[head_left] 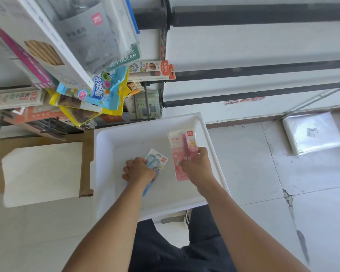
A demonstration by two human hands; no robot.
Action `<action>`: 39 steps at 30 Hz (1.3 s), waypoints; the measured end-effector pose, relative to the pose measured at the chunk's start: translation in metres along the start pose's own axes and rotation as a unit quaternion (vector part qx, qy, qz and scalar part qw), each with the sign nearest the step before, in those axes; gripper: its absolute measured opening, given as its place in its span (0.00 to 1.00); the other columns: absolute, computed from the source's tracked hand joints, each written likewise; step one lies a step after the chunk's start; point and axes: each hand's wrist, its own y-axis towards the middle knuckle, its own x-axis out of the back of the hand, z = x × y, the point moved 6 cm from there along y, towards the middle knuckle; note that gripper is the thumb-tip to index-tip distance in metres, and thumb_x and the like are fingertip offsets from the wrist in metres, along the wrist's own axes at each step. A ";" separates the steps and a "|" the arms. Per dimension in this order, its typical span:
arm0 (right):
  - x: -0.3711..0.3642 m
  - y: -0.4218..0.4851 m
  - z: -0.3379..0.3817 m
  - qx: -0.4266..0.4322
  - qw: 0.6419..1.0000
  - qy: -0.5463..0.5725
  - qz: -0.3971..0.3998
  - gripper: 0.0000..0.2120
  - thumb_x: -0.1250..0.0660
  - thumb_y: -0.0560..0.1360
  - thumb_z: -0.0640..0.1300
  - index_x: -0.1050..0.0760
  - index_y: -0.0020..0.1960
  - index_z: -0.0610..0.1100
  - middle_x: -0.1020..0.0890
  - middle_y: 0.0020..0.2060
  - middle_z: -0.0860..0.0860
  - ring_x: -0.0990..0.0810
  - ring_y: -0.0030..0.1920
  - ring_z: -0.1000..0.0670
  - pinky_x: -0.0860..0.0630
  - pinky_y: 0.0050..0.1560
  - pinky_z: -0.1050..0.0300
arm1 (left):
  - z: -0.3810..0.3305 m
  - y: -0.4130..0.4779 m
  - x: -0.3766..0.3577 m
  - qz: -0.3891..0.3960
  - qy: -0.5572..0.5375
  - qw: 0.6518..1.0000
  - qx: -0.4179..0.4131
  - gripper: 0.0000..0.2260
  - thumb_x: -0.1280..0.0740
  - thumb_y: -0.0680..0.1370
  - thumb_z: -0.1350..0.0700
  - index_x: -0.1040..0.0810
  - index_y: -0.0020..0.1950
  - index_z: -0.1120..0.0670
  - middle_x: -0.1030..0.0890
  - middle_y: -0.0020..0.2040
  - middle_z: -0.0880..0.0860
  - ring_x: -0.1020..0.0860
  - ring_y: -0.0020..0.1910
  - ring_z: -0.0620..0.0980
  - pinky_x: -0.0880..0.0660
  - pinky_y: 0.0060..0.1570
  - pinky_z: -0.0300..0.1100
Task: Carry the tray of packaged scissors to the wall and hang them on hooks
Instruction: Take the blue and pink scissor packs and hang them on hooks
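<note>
A white tray lies on the floor below me, near a display rack. Inside it, my left hand closes on a blue scissors package, covering its lower half. My right hand grips a pink scissors package by its lower end, with the card's top pointing toward the rack. No other packages show on the tray's grey bottom.
The display rack at the upper left carries hanging stationery packs, rulers and snack bags. A cardboard box with a white sheet sits left of the tray. A plastic-wrapped white bundle lies on the tiled floor at right. White shelves run behind.
</note>
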 end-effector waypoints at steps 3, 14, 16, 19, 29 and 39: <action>0.004 -0.003 -0.002 -0.005 1.000 0.003 -0.002 0.21 0.33 0.73 0.34 0.34 0.62 0.47 0.20 0.53 0.51 0.18 0.50 0.50 0.20 0.41 0.55 | 0.003 0.000 0.010 -0.023 0.017 0.999 -0.021 0.41 0.21 0.63 0.46 0.36 0.71 0.49 0.34 0.68 0.56 0.35 0.68 0.59 0.38 0.65 0.52; 0.004 -0.010 -0.001 -0.009 1.000 0.016 0.008 0.20 0.33 0.74 0.34 0.34 0.62 0.47 0.20 0.53 0.50 0.17 0.52 0.48 0.20 0.42 0.54 | -0.001 -0.002 0.013 0.013 0.064 0.996 -0.053 0.32 0.19 0.63 0.48 0.33 0.58 0.53 0.26 0.58 0.55 0.26 0.60 0.59 0.32 0.55 0.50; 0.004 -0.016 0.004 -0.006 1.000 0.027 0.011 0.21 0.33 0.73 0.33 0.33 0.62 0.46 0.19 0.53 0.50 0.17 0.51 0.49 0.21 0.40 0.56 | -0.006 -0.009 0.018 0.004 -0.011 0.996 -0.087 0.24 0.24 0.68 0.57 0.35 0.56 0.54 0.22 0.53 0.55 0.22 0.52 0.59 0.27 0.47 0.47; 0.004 -0.031 0.019 0.004 0.999 0.044 0.016 0.20 0.34 0.73 0.31 0.32 0.61 0.45 0.19 0.51 0.49 0.18 0.47 0.51 0.23 0.37 0.59 | -0.009 -0.028 0.034 0.014 -0.165 0.977 -0.133 0.20 0.29 0.73 0.65 0.30 0.61 0.53 0.22 0.54 0.54 0.21 0.49 0.56 0.28 0.36 0.41; 0.012 -0.115 0.101 0.105 0.988 0.108 -0.018 0.08 0.32 0.75 0.34 0.27 0.50 0.43 0.19 0.40 0.48 0.18 0.33 0.53 0.22 0.29 0.65 | 0.010 -0.113 0.123 0.048 -0.408 0.895 -0.172 0.14 0.28 0.74 0.65 0.20 0.55 0.51 0.14 0.50 0.52 0.16 0.49 0.53 0.24 0.41 0.40; 0.066 -0.212 0.168 0.186 0.961 0.200 -0.051 0.11 0.30 0.76 0.34 0.27 0.57 0.37 0.15 0.48 0.36 0.15 0.36 0.44 0.18 0.33 0.52 | -0.054 -0.211 0.199 0.070 -0.482 0.817 -0.309 0.18 0.28 0.73 0.68 0.19 0.51 0.45 0.13 0.50 0.49 0.15 0.49 0.51 0.21 0.51 0.50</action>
